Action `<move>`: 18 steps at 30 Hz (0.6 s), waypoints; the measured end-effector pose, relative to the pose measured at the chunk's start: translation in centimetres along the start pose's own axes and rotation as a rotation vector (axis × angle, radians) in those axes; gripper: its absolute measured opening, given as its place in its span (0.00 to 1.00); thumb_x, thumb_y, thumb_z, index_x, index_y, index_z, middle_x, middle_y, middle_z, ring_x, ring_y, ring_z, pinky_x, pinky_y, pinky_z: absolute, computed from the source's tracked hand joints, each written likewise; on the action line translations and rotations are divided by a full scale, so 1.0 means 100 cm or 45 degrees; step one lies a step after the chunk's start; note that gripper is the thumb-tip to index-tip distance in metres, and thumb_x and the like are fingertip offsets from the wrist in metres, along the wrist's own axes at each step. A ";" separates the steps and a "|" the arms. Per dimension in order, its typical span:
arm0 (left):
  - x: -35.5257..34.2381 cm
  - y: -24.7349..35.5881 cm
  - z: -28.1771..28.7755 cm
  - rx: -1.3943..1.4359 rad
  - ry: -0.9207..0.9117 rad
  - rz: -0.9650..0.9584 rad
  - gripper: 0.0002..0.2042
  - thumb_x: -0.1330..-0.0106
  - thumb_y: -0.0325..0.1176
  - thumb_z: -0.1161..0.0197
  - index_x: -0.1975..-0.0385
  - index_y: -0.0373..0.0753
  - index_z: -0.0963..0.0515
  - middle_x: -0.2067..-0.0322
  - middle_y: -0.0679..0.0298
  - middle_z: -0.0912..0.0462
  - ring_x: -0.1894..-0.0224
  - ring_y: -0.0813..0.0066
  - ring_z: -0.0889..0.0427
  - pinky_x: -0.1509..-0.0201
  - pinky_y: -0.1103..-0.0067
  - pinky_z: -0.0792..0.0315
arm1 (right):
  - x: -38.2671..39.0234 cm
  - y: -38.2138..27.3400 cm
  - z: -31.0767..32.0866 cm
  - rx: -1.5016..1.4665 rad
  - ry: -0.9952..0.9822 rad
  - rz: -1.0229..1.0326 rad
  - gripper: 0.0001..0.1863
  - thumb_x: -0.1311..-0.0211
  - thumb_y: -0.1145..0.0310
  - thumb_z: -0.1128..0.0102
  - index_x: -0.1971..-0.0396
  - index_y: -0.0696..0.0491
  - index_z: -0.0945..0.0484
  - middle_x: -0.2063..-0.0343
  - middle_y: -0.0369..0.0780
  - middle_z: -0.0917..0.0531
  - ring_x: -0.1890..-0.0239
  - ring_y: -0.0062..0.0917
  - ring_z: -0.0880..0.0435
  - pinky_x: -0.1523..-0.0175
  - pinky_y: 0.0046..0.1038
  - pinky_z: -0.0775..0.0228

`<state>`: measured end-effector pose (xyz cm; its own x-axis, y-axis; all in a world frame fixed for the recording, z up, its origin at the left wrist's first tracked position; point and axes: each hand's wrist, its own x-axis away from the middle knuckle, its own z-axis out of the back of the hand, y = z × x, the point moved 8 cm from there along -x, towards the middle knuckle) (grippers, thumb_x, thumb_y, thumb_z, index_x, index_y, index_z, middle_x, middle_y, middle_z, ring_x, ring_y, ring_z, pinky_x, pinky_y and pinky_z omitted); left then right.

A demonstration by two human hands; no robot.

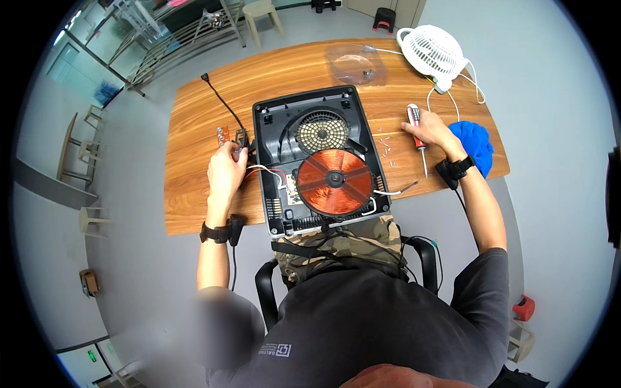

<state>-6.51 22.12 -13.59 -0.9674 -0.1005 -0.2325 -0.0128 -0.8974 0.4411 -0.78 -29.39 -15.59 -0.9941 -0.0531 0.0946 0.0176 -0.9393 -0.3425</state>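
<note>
An opened induction cooker base (pixel 262 168), a black plastic housing, lies on the table in front of me. A round copper coil (pixel 323 187) rests in its near half, and a round fan grille (pixel 321 131) shows in the far half. My left hand (pixel 226 169) is closed at the housing's left side, on a small circuit board (pixel 223 135) partly hidden by the fingers. Red and white wires (pixel 265 170) run from there toward the coil. My right hand (pixel 432 131) grips a red and white screwdriver (pixel 414 116), its shaft pointing toward me.
Several small screws (pixel 386 149) lie between the housing and the screwdriver. A white fan (pixel 432 52) with its cable stands at the far right, near a blue cloth (pixel 475 145). A clear plastic piece (pixel 356 64) lies at the back. A black power cord (pixel 223 100) stretches far left.
</note>
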 end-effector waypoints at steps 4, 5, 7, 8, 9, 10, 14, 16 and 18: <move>0.001 0.001 -0.005 0.033 -0.030 -0.021 0.13 0.33 0.41 0.31 0.63 0.35 0.17 0.74 0.54 0.15 0.69 0.52 0.15 0.62 0.63 0.23 | 0.006 0.022 -0.018 -0.017 -0.179 -0.042 0.39 0.41 0.38 0.32 0.60 0.68 0.20 0.64 0.61 0.14 0.57 0.52 0.13 0.49 0.43 0.22; 0.002 0.001 -0.006 0.040 -0.036 -0.020 0.13 0.33 0.41 0.31 0.63 0.36 0.17 0.75 0.55 0.16 0.69 0.52 0.15 0.62 0.62 0.23 | 0.005 0.028 -0.023 -0.003 -0.185 -0.065 0.39 0.41 0.38 0.32 0.60 0.68 0.20 0.64 0.61 0.14 0.57 0.52 0.13 0.49 0.43 0.22; 0.005 -0.001 -0.004 0.068 -0.017 -0.039 0.13 0.33 0.41 0.31 0.64 0.35 0.17 0.77 0.55 0.16 0.71 0.53 0.15 0.63 0.64 0.23 | -0.003 0.037 -0.031 0.025 -0.200 -0.107 0.40 0.42 0.38 0.32 0.61 0.69 0.20 0.64 0.62 0.15 0.57 0.52 0.13 0.49 0.43 0.22; 0.006 -0.001 -0.003 0.077 -0.019 -0.032 0.13 0.33 0.40 0.31 0.64 0.35 0.16 0.77 0.55 0.16 0.71 0.53 0.15 0.63 0.64 0.23 | -0.003 0.038 -0.033 0.009 -0.197 -0.120 0.40 0.42 0.38 0.32 0.63 0.70 0.20 0.64 0.62 0.15 0.58 0.53 0.13 0.50 0.43 0.22; 0.007 -0.002 -0.002 0.085 -0.021 -0.024 0.12 0.32 0.40 0.31 0.64 0.35 0.16 0.77 0.56 0.16 0.72 0.54 0.15 0.63 0.65 0.23 | -0.003 0.040 -0.034 0.015 -0.192 -0.121 0.40 0.42 0.38 0.32 0.63 0.70 0.20 0.64 0.62 0.15 0.58 0.53 0.13 0.50 0.44 0.22; 0.007 -0.003 -0.003 0.084 -0.024 -0.027 0.12 0.32 0.40 0.32 0.64 0.35 0.16 0.77 0.56 0.16 0.72 0.55 0.15 0.64 0.65 0.23 | -0.004 0.039 -0.035 0.022 -0.188 -0.116 0.40 0.42 0.38 0.32 0.64 0.70 0.20 0.64 0.63 0.15 0.58 0.53 0.13 0.50 0.44 0.22; 0.010 -0.008 -0.004 0.078 -0.023 -0.022 0.12 0.32 0.40 0.32 0.65 0.35 0.16 0.77 0.56 0.16 0.72 0.56 0.15 0.64 0.66 0.23 | -0.010 0.042 -0.044 0.058 -0.170 -0.084 0.41 0.40 0.37 0.34 0.64 0.71 0.20 0.63 0.63 0.15 0.58 0.55 0.14 0.50 0.44 0.21; 0.012 -0.008 -0.003 0.079 -0.023 -0.015 0.12 0.32 0.40 0.32 0.65 0.34 0.16 0.77 0.56 0.16 0.72 0.56 0.15 0.64 0.66 0.24 | -0.011 0.043 -0.046 0.078 -0.135 -0.059 0.42 0.38 0.35 0.36 0.62 0.71 0.21 0.62 0.64 0.15 0.58 0.55 0.14 0.49 0.44 0.21; 0.013 -0.005 -0.001 0.083 -0.030 -0.011 0.13 0.32 0.40 0.32 0.65 0.34 0.16 0.77 0.56 0.16 0.72 0.56 0.15 0.64 0.66 0.24 | -0.011 0.048 -0.049 0.112 -0.075 -0.022 0.43 0.37 0.34 0.37 0.58 0.71 0.22 0.61 0.64 0.15 0.57 0.56 0.14 0.48 0.44 0.22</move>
<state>-7.71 22.38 -14.22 -0.9728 -0.0825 -0.2166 -0.0366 -0.8681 0.4950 -0.11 -32.13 -21.91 -0.9864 -0.0538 0.1555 0.0122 -0.9663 -0.2570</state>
